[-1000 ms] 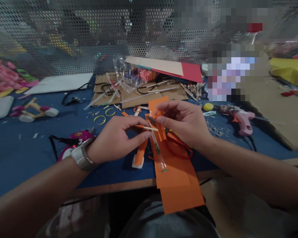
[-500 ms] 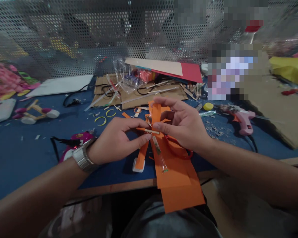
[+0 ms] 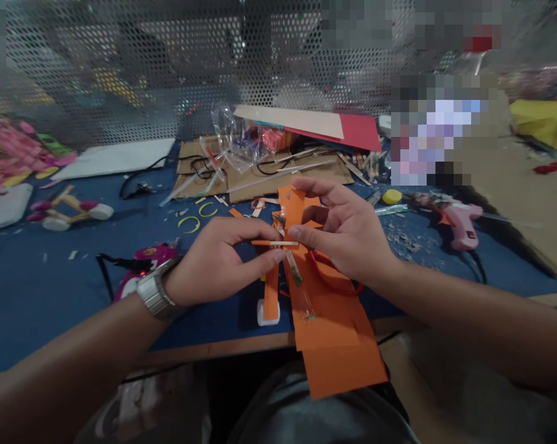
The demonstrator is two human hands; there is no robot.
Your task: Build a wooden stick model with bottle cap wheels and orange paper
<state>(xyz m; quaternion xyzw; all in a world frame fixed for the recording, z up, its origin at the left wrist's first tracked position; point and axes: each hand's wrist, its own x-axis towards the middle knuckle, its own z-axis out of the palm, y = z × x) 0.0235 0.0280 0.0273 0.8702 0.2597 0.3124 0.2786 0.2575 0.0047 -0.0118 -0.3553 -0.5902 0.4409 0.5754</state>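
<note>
My left hand (image 3: pixel 229 256) is closed, thumb and forefinger pinching a thin wooden stick (image 3: pixel 287 244) partly covered in orange paper. Facing it, my right hand (image 3: pixel 352 237) pinches an upright orange paper strip (image 3: pixel 295 208) between thumb and fingers, right at the stick's end. Below my left fingers an orange strip hangs down to a white round piece (image 3: pixel 269 313); how it joins the stick is hidden. Under both hands lie orange paper sheets (image 3: pixel 345 370), scissors with red handles (image 3: pixel 340 287) and a narrow clear plastic sleeve (image 3: pixel 301 290).
A pink glue gun (image 3: pixel 461 225) rests at the right, near a yellow cap (image 3: pixel 391 197). Left stand a small stick-built frame with wheels (image 3: pixel 68 209) and a purple device (image 3: pixel 144 262). Cardboard (image 3: pixel 245 188), wooden sticks and a plastic bag (image 3: pixel 241 151) lie before the perforated metal panel (image 3: pixel 190 74).
The stick has turned slightly to lie more level. The hanging orange strip and its white piece have swung a little to the right. Both hands keep their grips.
</note>
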